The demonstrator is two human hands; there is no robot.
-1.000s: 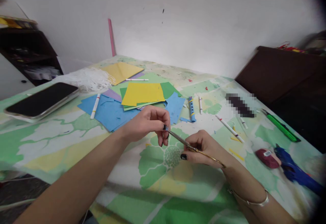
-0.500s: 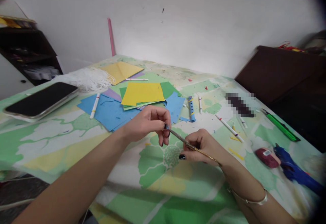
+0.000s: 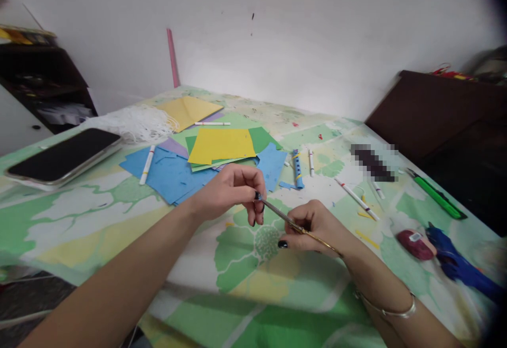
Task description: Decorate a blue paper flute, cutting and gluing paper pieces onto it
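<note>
My right hand (image 3: 312, 229) is closed around a pair of thin scissors (image 3: 282, 215), seen edge-on, with steel blades and gold handles. The blades point up and left to my left hand (image 3: 241, 192). Thumb and fingers of my left hand are pinched together right at the blade tips. Whatever lies in that pinch is too small and hidden to make out. Both hands are above the flowered tablecloth (image 3: 253, 290), in front of blue paper sheets (image 3: 174, 174) and a yellow sheet (image 3: 222, 144).
A phone (image 3: 65, 155) and white string (image 3: 138, 123) are at left. Beyond my right hand lie a blue rolled paper tube (image 3: 298, 169), a marker (image 3: 356, 199), a green cutter (image 3: 438, 196), a dark red yarn ball (image 3: 414, 244) and a blue glue gun (image 3: 455, 263).
Almost nothing differs. Both hands and the scissors hold the same position, with only a very slight shift of the left fingertips.
</note>
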